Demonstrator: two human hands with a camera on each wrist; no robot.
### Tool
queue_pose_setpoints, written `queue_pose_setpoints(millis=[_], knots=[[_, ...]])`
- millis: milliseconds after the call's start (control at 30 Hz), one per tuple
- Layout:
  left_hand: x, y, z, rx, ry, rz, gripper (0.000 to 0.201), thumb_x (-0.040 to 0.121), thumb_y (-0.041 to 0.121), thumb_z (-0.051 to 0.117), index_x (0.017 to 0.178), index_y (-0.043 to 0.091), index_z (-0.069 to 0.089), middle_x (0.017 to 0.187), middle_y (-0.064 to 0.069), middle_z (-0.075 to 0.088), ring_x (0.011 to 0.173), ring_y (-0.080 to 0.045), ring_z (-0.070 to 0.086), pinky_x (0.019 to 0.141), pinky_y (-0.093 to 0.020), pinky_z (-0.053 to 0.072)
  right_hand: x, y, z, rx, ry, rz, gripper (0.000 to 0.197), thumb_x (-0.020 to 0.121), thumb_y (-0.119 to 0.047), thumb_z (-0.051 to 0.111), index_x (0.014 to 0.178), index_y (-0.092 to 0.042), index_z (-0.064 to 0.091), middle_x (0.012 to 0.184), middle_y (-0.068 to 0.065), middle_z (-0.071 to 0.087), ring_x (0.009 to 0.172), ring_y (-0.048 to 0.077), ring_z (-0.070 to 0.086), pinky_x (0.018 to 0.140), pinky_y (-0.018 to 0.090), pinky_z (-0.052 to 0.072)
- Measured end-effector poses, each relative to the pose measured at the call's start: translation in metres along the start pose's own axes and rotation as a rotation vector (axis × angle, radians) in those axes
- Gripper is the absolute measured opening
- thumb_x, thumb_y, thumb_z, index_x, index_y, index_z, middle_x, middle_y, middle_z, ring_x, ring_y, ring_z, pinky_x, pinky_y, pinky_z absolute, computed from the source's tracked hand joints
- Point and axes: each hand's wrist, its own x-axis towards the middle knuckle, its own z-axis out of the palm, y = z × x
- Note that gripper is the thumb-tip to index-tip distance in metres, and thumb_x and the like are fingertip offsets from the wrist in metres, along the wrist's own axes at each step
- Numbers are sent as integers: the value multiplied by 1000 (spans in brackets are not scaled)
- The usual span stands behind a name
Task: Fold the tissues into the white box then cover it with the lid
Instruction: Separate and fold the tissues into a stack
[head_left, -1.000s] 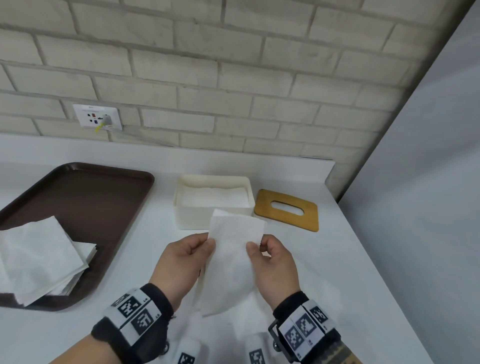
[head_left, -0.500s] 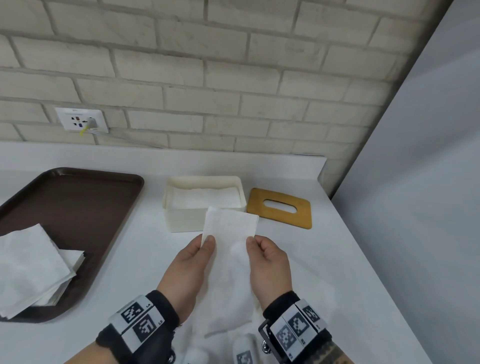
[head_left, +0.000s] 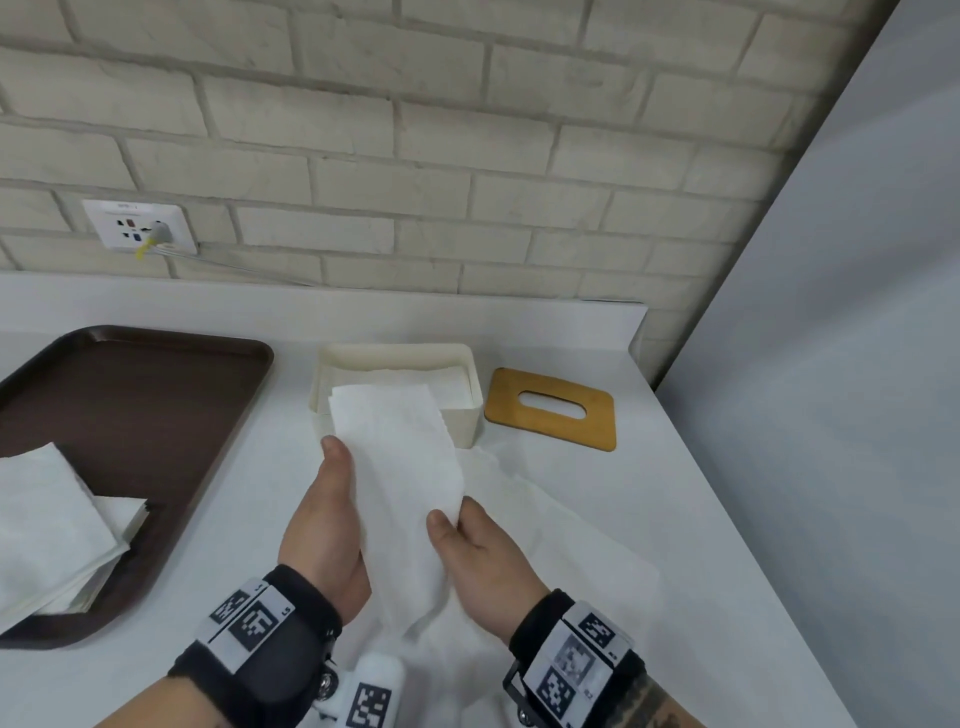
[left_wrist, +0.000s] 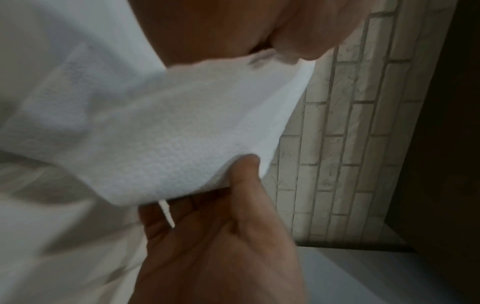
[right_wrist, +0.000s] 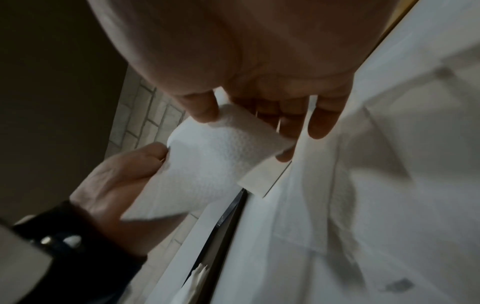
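I hold a long folded white tissue (head_left: 400, 467) upright just in front of the white box (head_left: 470, 426). My left hand (head_left: 332, 514) pinches its left edge with the thumb on top, and the left wrist view shows the same tissue (left_wrist: 168, 131) held there. My right hand (head_left: 467, 545) pinches the right edge lower down, which shows as the tissue (right_wrist: 213, 156) in the right wrist view. The tissue's lower part trails onto the counter. The box is open, with flat tissues (head_left: 452, 382) inside. The wooden lid (head_left: 550, 410) with an oval slot lies flat right of the box.
A brown tray (head_left: 130, 405) at the left carries a stack of white tissues (head_left: 52, 519). A brick wall with a socket (head_left: 140, 226) runs behind the white counter (head_left: 623, 519). A grey panel closes off the right side.
The tissue's top has moved forward over the box's front rim. My left hand went up and forward along the edge; my right hand dropped lower and nearer.
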Motion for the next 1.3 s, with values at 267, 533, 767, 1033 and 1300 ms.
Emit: queue_pose_setpoints(millis=[267, 533, 767, 1033, 1300], knots=[[2, -17, -8, 1, -32, 4, 36, 105, 27, 48, 137, 15, 59, 128, -20, 70, 111, -41, 70, 88, -52, 61, -7, 6, -1, -94, -33, 7, 32, 100, -48, 44, 109, -18, 51, 106, -4, 64, 100, 13, 61, 93, 33, 50], [10, -12, -19, -8, 4, -11, 36, 108, 33, 44, 137, 19, 59, 121, -11, 75, 101, -32, 75, 86, -51, 58, -17, 30, -43, -228, -3, 92, 21, 87, -48, 66, 84, -28, 62, 84, -8, 71, 71, 2, 63, 72, 20, 50], [8, -8, -39, 59, 50, -35, 35, 107, 36, 47, 136, 22, 61, 124, -9, 74, 104, -30, 75, 88, -49, 54, -10, 81, -131, -724, 234, 382, 45, 86, -47, 66, 125, -26, 60, 125, -3, 59, 119, 18, 54, 100, 32, 45], [-4, -13, -35, 112, 25, -20, 33, 108, 34, 44, 131, 20, 62, 119, -9, 76, 101, -29, 75, 86, -47, 55, -10, 77, -125, -803, 261, 383, 29, 82, -40, 72, 99, -29, 51, 108, -5, 58, 103, 20, 58, 92, 38, 50], [-11, -7, -46, 117, 50, -1, 34, 108, 33, 44, 132, 19, 63, 121, -11, 75, 102, -31, 75, 85, -47, 55, -13, 69, -112, -514, 336, 236, 21, 90, -19, 67, 104, -25, 52, 95, -7, 54, 92, 17, 55, 78, 24, 40]])
